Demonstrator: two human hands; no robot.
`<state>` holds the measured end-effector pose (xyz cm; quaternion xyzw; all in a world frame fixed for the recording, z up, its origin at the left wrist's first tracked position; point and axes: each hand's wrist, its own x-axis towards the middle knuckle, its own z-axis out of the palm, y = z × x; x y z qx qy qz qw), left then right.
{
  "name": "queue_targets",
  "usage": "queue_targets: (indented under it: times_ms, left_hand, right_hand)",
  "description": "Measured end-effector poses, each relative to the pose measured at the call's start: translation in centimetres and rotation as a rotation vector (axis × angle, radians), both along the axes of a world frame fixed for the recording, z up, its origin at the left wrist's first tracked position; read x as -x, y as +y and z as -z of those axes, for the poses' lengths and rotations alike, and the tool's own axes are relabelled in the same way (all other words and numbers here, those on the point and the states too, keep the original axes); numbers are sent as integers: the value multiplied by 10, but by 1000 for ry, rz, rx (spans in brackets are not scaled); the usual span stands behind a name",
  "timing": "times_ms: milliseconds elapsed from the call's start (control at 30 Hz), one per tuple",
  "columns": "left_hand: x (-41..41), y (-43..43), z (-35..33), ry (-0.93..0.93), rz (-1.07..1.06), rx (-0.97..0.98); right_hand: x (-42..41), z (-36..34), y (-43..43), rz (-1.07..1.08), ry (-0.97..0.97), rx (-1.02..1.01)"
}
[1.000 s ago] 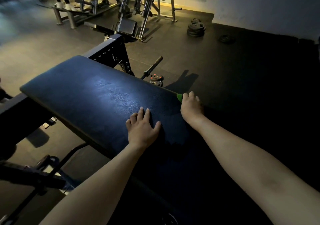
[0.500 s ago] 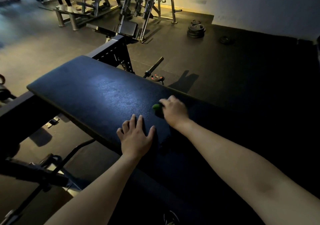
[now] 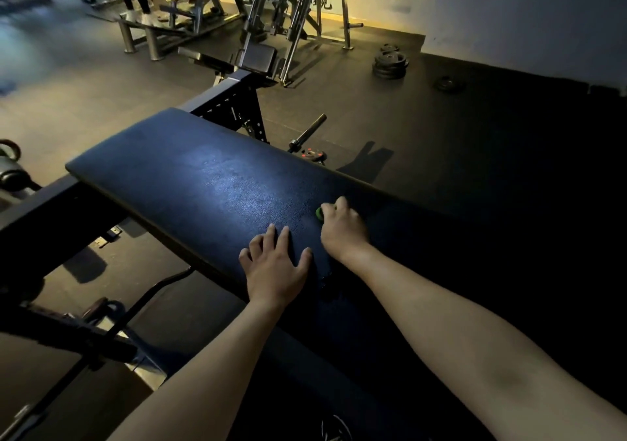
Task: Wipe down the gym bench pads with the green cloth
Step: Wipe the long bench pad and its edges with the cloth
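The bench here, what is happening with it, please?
A person is wiping the dark bench pad. The right hand grips a bunched green cloth against the pad, near its far edge. The left hand rests flat on the pad beside it, fingers spread. Weight plates lie on the floor behind.

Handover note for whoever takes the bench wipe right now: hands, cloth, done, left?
Left hand: flat, fingers spread, pressing on the bench pad near its near edge.
Right hand: curled round the green cloth, which sits bunched on the pad; only a small bit shows.
Done: cannot tell how much is wiped; the pad shows no clear wet trail.
Left: probably the long lit stretch toward the far end.
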<state>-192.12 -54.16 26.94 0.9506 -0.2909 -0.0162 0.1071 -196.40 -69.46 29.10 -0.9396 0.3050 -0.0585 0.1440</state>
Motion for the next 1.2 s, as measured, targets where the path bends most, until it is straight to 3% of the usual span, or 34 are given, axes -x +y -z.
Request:
queue_targets:
  times_ms: [233,367,533,633,967,1100,1200]
  left_hand:
    - [8,11,-3,4,29,13]
    - [8,11,0,-8,28,19]
    - [6,8,5,-19,17,60]
    - [6,4,5,-5,16,60]
    - [1,20,-1,55,65,127]
    - [1,55,9,99,-95,167]
    - [1,62,12,206,-161,234]
  right_hand:
    - [14,-9,27,-151,-60,-233]
    - [4,-25,-24,84,-168,-44]
    - [13,-9,-64,271,-61,-19]
    - [5,2,-29,174,-150,-28]
    - [13,-10,41,-229,-102,-231]
    - [-5,-16,-2,-57,-234,-37]
    - [-33,-12,-21,100,-160,-194]
